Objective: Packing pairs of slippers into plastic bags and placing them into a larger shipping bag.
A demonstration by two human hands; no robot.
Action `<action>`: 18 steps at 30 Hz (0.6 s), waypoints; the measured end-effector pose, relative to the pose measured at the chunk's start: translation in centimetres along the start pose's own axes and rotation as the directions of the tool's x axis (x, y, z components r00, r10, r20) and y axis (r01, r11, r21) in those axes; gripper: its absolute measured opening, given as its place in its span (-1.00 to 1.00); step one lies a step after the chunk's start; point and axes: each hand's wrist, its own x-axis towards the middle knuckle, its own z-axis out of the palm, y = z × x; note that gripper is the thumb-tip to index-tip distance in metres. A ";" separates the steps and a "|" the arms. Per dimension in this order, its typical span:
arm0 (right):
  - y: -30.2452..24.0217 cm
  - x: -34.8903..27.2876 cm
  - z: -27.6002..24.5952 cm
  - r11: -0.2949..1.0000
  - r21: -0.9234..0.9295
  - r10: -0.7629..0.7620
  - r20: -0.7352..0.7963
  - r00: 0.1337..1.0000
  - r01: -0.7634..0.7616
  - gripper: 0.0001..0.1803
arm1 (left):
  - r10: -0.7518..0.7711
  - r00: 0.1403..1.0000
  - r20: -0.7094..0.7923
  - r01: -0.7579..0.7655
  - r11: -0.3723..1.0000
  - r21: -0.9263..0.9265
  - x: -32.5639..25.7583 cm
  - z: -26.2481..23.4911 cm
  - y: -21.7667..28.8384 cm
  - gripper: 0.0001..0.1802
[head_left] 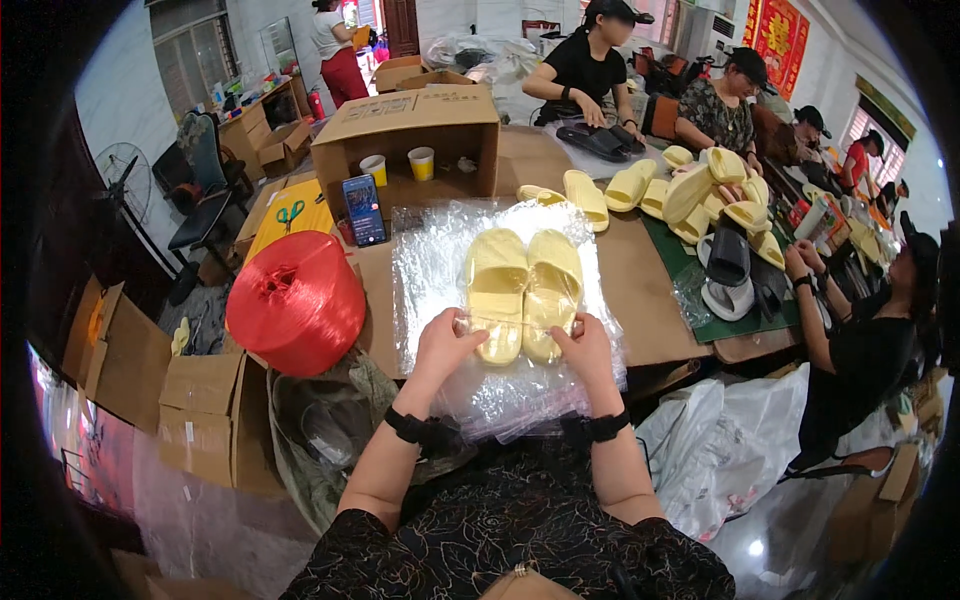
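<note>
A pair of pale yellow slippers [497, 305] lies side by side in front of me, toes pointing away. Clear film of a plastic bag [527, 322] covers them, and its near edge runs taut across their heel ends. At the left end of that edge, my left hand [447, 345] pinches the film. My right hand [587, 348] grips it at the other end, beside the right slipper. Underneath lies a stack of clear plastic bags [425, 285], overhanging the table's near edge.
A red twine roll [296, 303] stands left of the bags. Behind are a phone [364, 211] and an open carton [405, 120] with two cups. Loose yellow slippers [690, 192] are heaped at right. Co-workers stand or sit along the table; one handles black slippers [600, 142].
</note>
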 end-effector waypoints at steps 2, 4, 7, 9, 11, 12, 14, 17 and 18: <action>0.2 0.0 -0.1 0.999 0.048 0.014 0.020 1.000 -0.015 -0.31 | 0.062 0.995 -0.073 -0.068 0.994 -0.080 0.1 0.9 -0.8 -0.43; 1.0 0.3 -0.3 0.998 0.064 0.027 0.040 0.999 -0.030 -0.34 | -0.037 0.999 0.038 0.052 0.827 -0.560 -0.4 1.4 1.0 -0.39; 0.8 0.1 -0.8 0.984 0.163 0.068 0.029 0.997 -0.071 -0.36 | -0.141 0.985 0.101 0.168 0.630 -0.758 -0.9 1.5 2.8 -0.28; 0.3 -0.6 -1.4 0.990 0.142 0.008 -0.023 1.000 -0.005 -0.37 | -0.090 0.988 0.128 0.157 0.556 -0.816 -1.3 1.7 2.9 -0.32; -0.6 -1.1 -1.9 0.991 0.119 -0.049 -0.074 0.996 0.058 -0.38 | -0.038 0.988 0.152 0.151 0.478 -0.865 -1.6 1.9 3.2 -0.36; -1.2 -1.5 -2.2 0.987 0.104 -0.110 -0.143 0.984 0.125 -0.35 | 0.021 0.983 0.181 0.157 0.397 -0.904 -2.1 1.7 4.0 -0.34; -2.7 -2.4 -2.5 0.977 0.088 -0.171 -0.205 0.964 0.192 -0.32 | 0.077 0.977 0.199 0.166 0.314 -0.935 -2.7 1.5 4.4 -0.32; -4.3 -3.0 -2.8 0.976 0.126 -0.130 -0.319 0.939 0.178 -0.21 | 0.219 0.946 0.241 0.184 0.251 -0.950 -3.1 1.2 4.3 -0.41; -4.3 -3.2 -2.9 0.970 0.159 -0.117 -0.364 0.924 0.185 -0.20 | 0.240 0.943 0.231 0.180 0.220 -0.959 -3.4 1.0 4.6 -0.43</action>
